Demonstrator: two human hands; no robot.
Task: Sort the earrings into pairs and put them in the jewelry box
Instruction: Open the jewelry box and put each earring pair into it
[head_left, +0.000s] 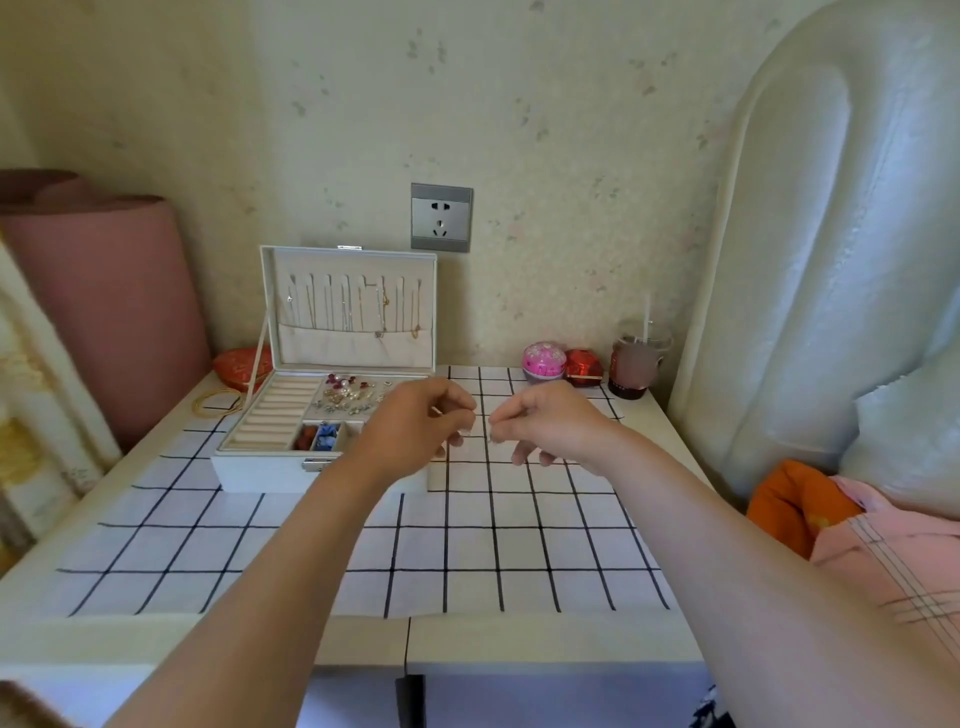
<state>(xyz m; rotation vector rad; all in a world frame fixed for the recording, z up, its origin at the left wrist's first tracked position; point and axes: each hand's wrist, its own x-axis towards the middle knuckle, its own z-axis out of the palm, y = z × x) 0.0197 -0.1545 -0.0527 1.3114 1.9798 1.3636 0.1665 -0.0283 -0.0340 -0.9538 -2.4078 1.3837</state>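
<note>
L hand (415, 423), R hand (553, 423); jewelry box (260, 473) lengthwise L-R.

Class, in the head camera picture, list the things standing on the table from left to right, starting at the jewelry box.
jewelry box → pink round box → red box → cup with straw. The red pouch and gold bangles overlap the box's left end, so they are left out.
</note>
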